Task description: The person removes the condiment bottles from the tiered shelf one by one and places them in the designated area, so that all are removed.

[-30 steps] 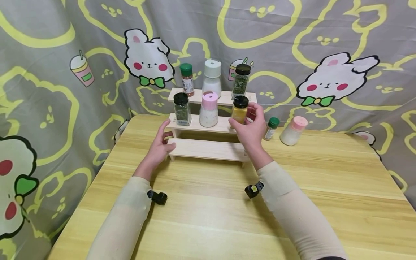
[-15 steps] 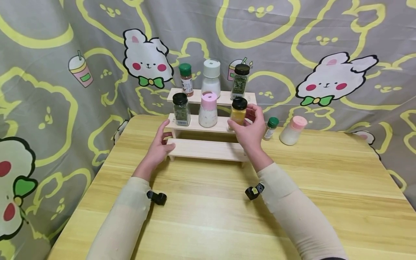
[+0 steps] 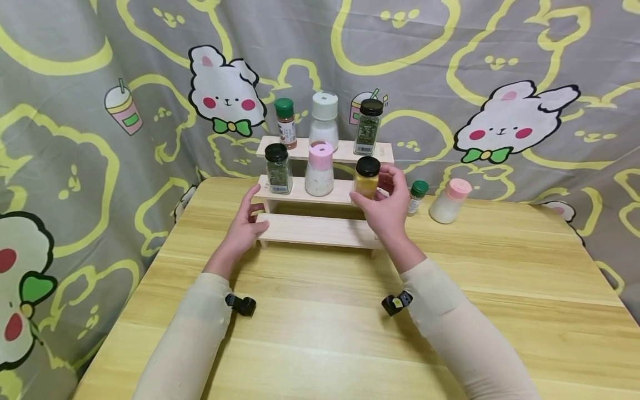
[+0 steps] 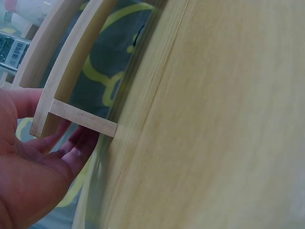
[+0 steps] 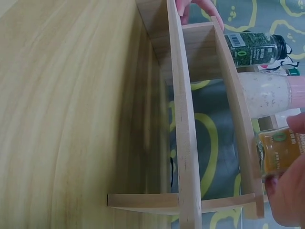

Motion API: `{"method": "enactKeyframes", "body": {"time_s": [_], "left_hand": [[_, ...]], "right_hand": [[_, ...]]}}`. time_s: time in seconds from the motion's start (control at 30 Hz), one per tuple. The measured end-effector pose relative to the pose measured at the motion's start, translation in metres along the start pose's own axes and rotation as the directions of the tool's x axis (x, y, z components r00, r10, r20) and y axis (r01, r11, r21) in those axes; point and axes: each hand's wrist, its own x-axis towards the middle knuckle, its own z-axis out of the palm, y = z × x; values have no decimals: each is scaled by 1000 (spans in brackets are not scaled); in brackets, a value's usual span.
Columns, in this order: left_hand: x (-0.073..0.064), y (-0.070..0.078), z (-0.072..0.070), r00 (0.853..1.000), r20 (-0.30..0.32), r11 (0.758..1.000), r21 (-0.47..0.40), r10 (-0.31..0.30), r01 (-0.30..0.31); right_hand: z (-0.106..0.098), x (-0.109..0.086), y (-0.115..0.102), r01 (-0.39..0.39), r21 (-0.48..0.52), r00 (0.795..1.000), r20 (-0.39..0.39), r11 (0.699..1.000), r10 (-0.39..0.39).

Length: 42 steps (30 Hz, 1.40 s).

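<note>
A three-step wooden rack (image 3: 320,230) stands on the table. My left hand (image 3: 244,228) grips the left end of its lowest step, the thumb over the board and the fingers around the side in the left wrist view. My right hand (image 3: 387,208) holds a spice jar (image 3: 366,183) with a black lid and yellow powder, thumb in front and fingers behind, at the right end of the middle step. Whether its base touches the step I cannot tell. On that same step stand a black-lidded jar of green herbs (image 3: 279,172) and a pink-capped shaker (image 3: 320,172).
On the top step are a green-capped bottle (image 3: 286,125), a white-capped shaker (image 3: 324,119) and a black-lidded herb jar (image 3: 368,130). Right of the rack stand a small green-capped bottle (image 3: 416,197) and a pink-capped shaker (image 3: 450,203). A patterned curtain (image 3: 420,50) hangs behind the table.
My right hand has lowered the yellow jar slightly and brought it a little towards me, and the right forearm has shifted slightly right. My left hand keeps its place on the rack.
</note>
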Motion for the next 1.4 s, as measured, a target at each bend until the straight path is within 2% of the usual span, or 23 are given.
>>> {"method": "enactKeyframes", "body": {"time_s": [0.4, 0.7, 1.13, 1.4], "left_hand": [[0, -1, 0, 1000, -3, 1000, 5, 1, -1], [0, -1, 0, 1000, 0, 1000, -9, 4, -4], [1, -1, -1, 1000, -1, 1000, 5, 0, 0], [1, -2, -1, 1000, 0, 1000, -8, 2, -2]], "right_hand": [[-11, -11, -4, -11, -33, 1000, 7, 999, 11], [-24, -19, -6, 17, -42, 1000, 6, 999, -17], [-49, -25, -5, -64, -31, 998, -14, 997, 63], [-68, -28, 4, -31, -11, 999, -24, 999, 31]]}}
